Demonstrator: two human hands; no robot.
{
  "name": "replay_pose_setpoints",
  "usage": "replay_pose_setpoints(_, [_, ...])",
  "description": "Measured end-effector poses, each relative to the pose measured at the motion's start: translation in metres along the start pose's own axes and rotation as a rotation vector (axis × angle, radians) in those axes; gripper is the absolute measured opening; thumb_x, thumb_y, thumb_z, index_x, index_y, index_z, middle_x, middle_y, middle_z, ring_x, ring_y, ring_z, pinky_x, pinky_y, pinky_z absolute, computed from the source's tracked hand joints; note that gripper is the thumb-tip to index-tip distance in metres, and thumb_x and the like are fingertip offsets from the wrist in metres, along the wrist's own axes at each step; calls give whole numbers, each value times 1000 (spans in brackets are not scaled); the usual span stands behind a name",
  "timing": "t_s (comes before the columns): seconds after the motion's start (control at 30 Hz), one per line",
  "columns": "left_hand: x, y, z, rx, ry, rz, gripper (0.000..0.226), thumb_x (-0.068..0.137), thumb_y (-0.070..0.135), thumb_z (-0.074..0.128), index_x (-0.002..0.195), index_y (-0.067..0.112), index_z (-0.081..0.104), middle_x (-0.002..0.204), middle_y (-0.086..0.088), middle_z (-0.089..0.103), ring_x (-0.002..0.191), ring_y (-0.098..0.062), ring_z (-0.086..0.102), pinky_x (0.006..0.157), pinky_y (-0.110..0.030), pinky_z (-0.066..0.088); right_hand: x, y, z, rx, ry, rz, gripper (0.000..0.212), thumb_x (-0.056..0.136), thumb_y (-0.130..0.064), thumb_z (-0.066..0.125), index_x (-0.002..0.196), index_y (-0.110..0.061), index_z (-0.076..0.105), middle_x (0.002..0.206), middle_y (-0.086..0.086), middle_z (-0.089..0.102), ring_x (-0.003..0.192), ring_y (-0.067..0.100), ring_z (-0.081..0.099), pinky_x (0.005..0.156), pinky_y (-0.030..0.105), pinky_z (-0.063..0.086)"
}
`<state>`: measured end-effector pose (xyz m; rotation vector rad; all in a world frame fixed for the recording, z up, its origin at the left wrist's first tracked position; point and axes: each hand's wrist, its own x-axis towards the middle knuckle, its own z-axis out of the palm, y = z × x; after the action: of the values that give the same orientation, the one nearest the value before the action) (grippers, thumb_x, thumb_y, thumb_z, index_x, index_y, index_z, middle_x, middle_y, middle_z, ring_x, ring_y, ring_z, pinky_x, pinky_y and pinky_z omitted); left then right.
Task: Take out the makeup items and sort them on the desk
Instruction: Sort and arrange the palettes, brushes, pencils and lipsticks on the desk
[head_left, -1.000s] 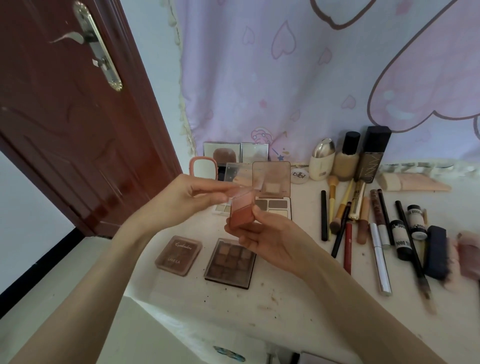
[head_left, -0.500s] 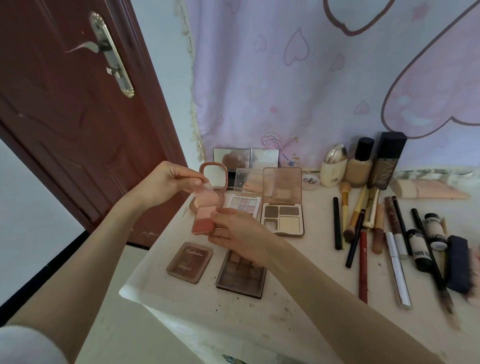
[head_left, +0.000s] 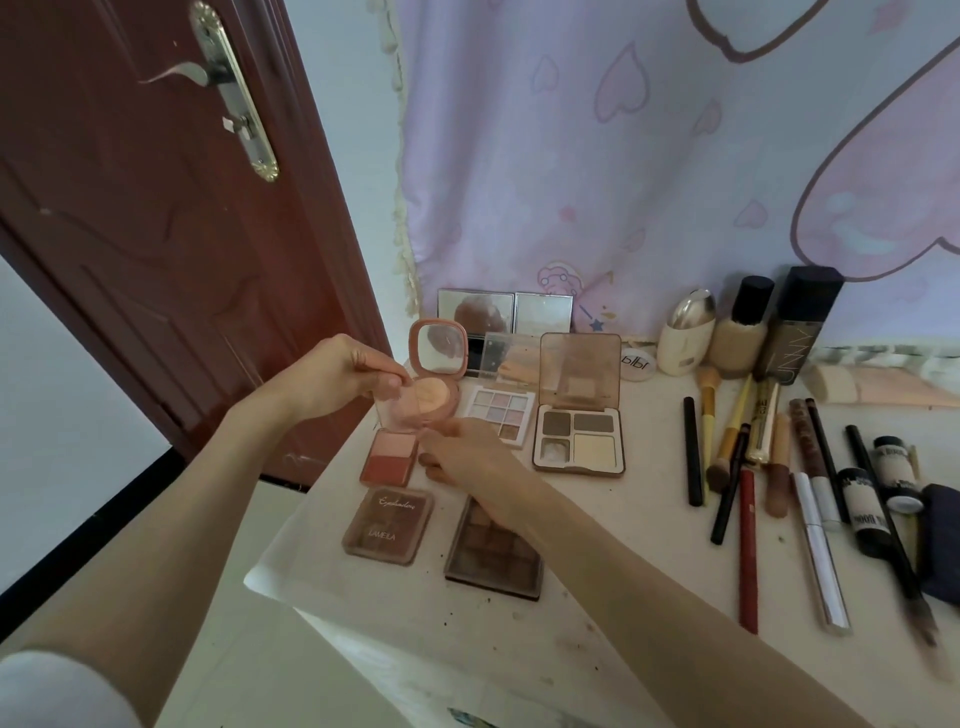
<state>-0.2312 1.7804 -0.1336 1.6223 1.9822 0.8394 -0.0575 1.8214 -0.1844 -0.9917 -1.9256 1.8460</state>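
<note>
A small two-pan blush palette (head_left: 389, 460), pink above red, lies on the white desk (head_left: 597, 582) near its left edge, its clear lid raised. My left hand (head_left: 332, 379) pinches the top of that lid. My right hand (head_left: 462, 452) holds the palette's right edge with its fingertips. Just behind it stands an open round pink compact (head_left: 434, 364) with a mirror. A closed brown eyeshadow palette (head_left: 388, 525) and a dark eyeshadow palette (head_left: 493, 551) lie in front, the dark one partly under my right forearm.
A pastel palette (head_left: 501, 410) and an open contour palette (head_left: 579, 441) sit right of the compact, two mirrors (head_left: 475, 312) behind. Bottles (head_left: 737, 332) line the curtain. Several brushes and pencils (head_left: 727, 447) lie in a row at right. A red door (head_left: 156, 234) stands left.
Both hands have carried the blush palette leftwards and down, from mid-air in front of the open palettes to the desk in front of the pink compact.
</note>
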Motion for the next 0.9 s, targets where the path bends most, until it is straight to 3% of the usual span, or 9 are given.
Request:
replay_pose_setpoints(0.13, [1,-5,5,22,-2,-53,15,84,11,64,93,19,74,90,-2,73,84,-10,66,79,-20,50,-11,8,6,-416,80,-293,35,97,-25,42,129,-18,53,126,6,55,105,18,52,83,21,37])
replay_pose_setpoints(0.23, [1,-8,10,69,55,-33,19,84,11,65,86,29,73,88,3,72,81,-8,64,76,-19,48,-21,21,11,-696,74,-442,41,94,-35,47,130,-15,49,132,5,48,117,21,44,92,28,37])
replay_pose_setpoints(0.33, [0,-11,13,96,139,1,26,83,9,66,80,34,70,83,15,69,75,3,62,72,-14,44,-29,30,14,-868,31,-485,50,89,-47,52,126,-13,50,127,6,49,112,21,42,93,33,37])
replay_pose_setpoints(0.5, [-1,-12,20,60,197,28,25,82,6,66,76,30,67,80,14,68,75,2,61,77,-20,45,-34,34,17,-1051,-5,-556,75,76,-65,57,132,-16,42,124,4,46,109,21,36,95,35,29])
replay_pose_setpoints(0.73, [-4,-12,22,57,210,18,25,83,10,66,79,34,66,83,15,67,81,-2,62,82,-25,48,-38,38,15,-1058,11,-555,68,84,-56,53,136,-16,38,129,5,43,115,23,34,100,37,28])
replay_pose_setpoints(0.9, [-9,-11,24,98,276,4,16,86,18,63,100,24,66,103,2,62,94,-11,60,88,-26,47,-46,46,8,-1051,8,-585,69,85,-57,52,138,-16,37,132,4,42,116,21,33,100,35,28])
